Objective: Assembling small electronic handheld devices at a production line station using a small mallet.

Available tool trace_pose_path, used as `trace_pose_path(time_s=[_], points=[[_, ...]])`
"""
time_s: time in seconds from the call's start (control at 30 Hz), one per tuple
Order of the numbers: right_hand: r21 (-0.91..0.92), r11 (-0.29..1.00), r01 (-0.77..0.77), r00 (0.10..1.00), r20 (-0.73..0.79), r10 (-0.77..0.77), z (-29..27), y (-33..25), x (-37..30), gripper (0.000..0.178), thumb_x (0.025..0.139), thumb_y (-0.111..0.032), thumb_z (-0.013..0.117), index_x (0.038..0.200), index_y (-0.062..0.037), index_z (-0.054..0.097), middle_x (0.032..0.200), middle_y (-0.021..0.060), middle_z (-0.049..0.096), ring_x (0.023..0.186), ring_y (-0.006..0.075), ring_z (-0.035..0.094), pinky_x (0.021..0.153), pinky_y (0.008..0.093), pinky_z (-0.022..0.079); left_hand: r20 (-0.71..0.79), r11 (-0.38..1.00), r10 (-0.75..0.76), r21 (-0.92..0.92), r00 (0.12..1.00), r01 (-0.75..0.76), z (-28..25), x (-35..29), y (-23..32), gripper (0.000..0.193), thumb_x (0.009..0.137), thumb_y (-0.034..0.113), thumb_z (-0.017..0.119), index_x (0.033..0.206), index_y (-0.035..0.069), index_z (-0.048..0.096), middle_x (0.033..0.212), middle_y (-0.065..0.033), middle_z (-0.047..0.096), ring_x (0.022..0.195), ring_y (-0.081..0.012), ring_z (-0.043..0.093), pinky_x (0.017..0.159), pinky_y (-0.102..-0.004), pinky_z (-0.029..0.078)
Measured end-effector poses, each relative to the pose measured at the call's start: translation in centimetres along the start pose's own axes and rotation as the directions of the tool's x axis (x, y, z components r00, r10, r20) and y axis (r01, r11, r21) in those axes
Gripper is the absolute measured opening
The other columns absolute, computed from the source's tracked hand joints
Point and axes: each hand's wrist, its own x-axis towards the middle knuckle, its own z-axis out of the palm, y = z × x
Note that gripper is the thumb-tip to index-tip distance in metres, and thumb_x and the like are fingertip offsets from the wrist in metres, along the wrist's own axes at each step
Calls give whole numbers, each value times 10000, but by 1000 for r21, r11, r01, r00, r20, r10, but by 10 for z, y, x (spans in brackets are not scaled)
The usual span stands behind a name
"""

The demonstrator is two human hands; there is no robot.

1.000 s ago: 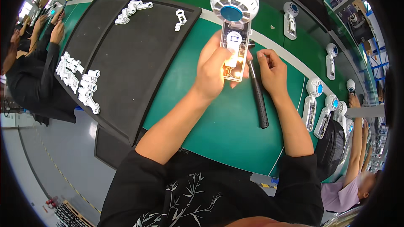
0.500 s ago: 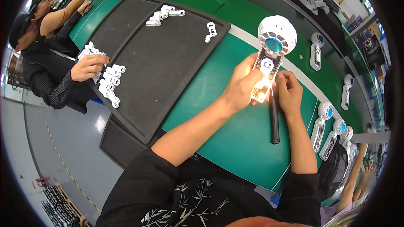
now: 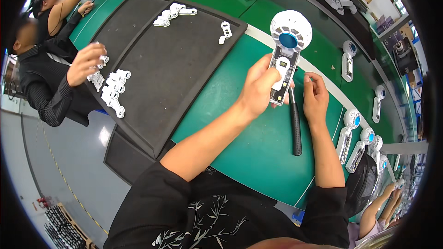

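Observation:
My left hand [image 3: 260, 83] grips the handle of a white handheld fan-like device [image 3: 290, 30] with a round vented head and a blue disc. The handle's front is uncovered, showing a circuit board and a small white button plate under my thumb. My right hand [image 3: 316, 94] rests just right of it, fingers loosely curled with a gap at the thumb and nothing visible in them. Between my hands lies a tool with a black grip [image 3: 296, 131] and a metal shaft; its far end is hidden behind my left hand and the device.
A black mat tray [image 3: 184, 60] on the left carries piles of small white parts [image 3: 113, 90]. A co-worker's hand [image 3: 86, 64] is over one pile. Similar devices [image 3: 347, 133] stand along the right and on the green far belt [image 3: 258, 9]. Another person's arms show at lower right.
The bright lights on the device's board have gone dark. The co-worker's hand has risen off the pile of white parts. My hands keep nearly the same pose while the view has shifted slightly.

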Motion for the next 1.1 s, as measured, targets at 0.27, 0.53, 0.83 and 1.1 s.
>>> trace_pose_path(time_s=[0.27, 0.53, 0.83, 1.1], points=[[327, 919, -220, 948, 293, 123, 0, -76, -28, 358, 975, -328, 553, 1198, -48, 532, 715, -12, 531, 536, 55, 455, 421, 208, 278, 51, 991, 131, -20, 990, -130, 9, 1, -2, 504, 977, 263, 412, 1360, -58, 346, 1141, -186, 587, 896, -190, 647, 715, -273, 531], [518, 647, -560, 823, 439, 362, -11, -33, 63, 425, 970, -425, 522, 1130, -31, 513, 826, 41, 567, 598, 93, 510, 498, 221, 389, -38, 924, 50, 380, 998, -32, 14, 2, -42, 632, 1005, 401, 437, 1394, -72, 282, 1355, -260, 444, 1253, -323, 477, 1078, -434, 360], [468, 854, -228, 930, 364, 49, 113, -140, 98, 529, 912, -329, 644, 1293, -3, 476, 841, 82, 628, 686, 136, 587, 618, 262, 474, -306, 858, 268, 507, 914, -82, 7, -7, -33, 538, 1005, 340, 436, 1378, -39, 353, 1339, -225, 446, 1251, -369, 428, 1062, -441, 311], [-373, 883, 284, 866, 495, -69, 318, -134, 250, 740, 803, -556, 660, 1243, 30, 559, 1138, 216, 642, 994, 297, 642, 869, 368, 498, -343, 676, 547, 719, 763, -162, 7, -1, -47, 447, 937, 231, 517, 1293, -20, 416, 1279, -223, 458, 1193, -398, 430, 1001, -455, 334]])
